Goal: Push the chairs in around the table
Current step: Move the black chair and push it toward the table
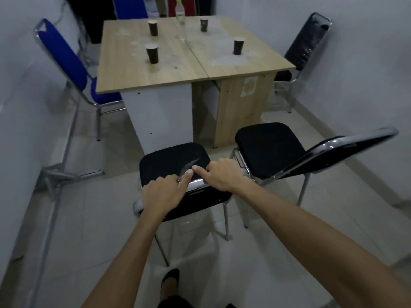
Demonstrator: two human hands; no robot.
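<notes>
A black chair (171, 162) with a chrome frame stands right in front of me, its seat facing the wooden table (169, 70). Both hands rest on top of its backrest: my left hand (164, 193) grips the left part and my right hand (221, 174) grips the right part, index fingers stretched forward. A second black chair (269, 145) stands to the right, turned at an angle away from the table. A blue chair (66, 63) sits at the table's left side and another black chair (304, 47) at its right side.
Several dark paper cups (152, 54) and a clear water bottle (181, 18) stand on the table. White walls close in on both sides. A metal stand (55, 174) leans by the left wall. My foot (170, 283) is on the tiled floor.
</notes>
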